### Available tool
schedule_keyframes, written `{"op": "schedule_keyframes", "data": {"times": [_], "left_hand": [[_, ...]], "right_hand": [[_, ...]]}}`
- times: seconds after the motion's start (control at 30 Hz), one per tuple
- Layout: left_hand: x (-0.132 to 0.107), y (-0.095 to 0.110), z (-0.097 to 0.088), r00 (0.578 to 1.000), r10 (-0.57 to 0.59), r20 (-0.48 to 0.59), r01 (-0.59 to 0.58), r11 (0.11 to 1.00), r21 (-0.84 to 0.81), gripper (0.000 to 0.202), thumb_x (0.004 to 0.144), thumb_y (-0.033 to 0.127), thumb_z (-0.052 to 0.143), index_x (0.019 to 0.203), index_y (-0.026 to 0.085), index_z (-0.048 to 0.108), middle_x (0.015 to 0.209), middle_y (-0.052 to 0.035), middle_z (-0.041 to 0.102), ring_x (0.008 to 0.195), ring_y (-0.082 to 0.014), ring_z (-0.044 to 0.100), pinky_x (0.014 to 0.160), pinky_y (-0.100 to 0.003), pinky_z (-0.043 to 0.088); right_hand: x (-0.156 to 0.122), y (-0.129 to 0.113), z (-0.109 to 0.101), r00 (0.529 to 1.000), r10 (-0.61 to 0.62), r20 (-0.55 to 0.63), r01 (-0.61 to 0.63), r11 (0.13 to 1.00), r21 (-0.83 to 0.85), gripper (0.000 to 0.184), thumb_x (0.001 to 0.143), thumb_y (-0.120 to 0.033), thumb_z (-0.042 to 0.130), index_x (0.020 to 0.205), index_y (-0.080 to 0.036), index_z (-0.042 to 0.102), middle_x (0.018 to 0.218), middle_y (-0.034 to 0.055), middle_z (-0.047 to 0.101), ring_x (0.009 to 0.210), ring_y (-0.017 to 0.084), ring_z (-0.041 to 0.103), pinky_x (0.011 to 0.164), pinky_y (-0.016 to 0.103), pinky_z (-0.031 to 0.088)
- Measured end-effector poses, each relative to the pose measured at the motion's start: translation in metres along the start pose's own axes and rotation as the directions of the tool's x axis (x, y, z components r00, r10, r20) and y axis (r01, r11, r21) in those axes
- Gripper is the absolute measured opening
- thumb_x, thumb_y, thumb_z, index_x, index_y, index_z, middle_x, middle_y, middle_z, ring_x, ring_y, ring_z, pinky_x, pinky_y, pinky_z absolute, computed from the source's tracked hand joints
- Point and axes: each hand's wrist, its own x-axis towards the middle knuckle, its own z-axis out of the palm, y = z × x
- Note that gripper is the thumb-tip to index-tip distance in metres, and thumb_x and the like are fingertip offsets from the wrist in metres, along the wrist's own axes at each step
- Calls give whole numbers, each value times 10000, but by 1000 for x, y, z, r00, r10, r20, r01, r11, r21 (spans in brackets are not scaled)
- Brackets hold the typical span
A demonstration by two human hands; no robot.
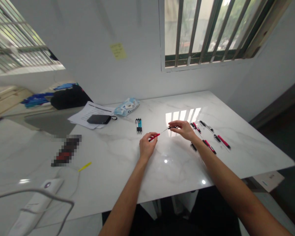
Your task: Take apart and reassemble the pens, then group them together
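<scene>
My left hand (147, 146) pinches a red pen barrel (155, 137), tilted up to the right. Opposite it, my right hand (185, 129) grips a black pen part (172, 127) between thumb and fingers. A thin refill (164, 130) spans the gap between the two pieces; whether its tip is inside the red barrel I cannot tell. Beside my right hand and forearm lie several pen pieces, among them a red barrel (224, 142), a red and black piece (209, 147) and a black piece (216, 138). Three pens (139, 126) with blue and white barrels lie side by side beyond my left hand.
A blue-white soft packet (127, 107) rests by the wall. Papers (76, 118) lie under a black pouch (98, 119) at back left. Farther left are a pixelated dark object (67, 150), a yellow strip (85, 166) and a white power strip (36, 206) with a grey cable.
</scene>
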Motion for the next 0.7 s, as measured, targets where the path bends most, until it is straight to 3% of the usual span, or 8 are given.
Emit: {"op": "schedule_keyframes", "data": {"times": [0.33,0.7], "left_hand": [[0,0,-1,1000,15,11,-15,999,52,173,839,208,646,963,242,761,962,-17,757,854,-184,677,864,-320,543],[1,-2,0,1000,28,4,-28,996,79,185,821,152,649,936,243,762,935,5,760,854,-162,693,863,-290,555]], "right_hand": [[1,1,-4,1000,-22,-1,22,994,-110,282,822,-350,772,1086,-251,791,1027,62,802,952,257,753,916,438,574],[0,5,-3,998,-39,49,47,980,-193,243,838,-284,744,1075,-240,782,1013,46,805,938,220,755,884,362,583]]}}
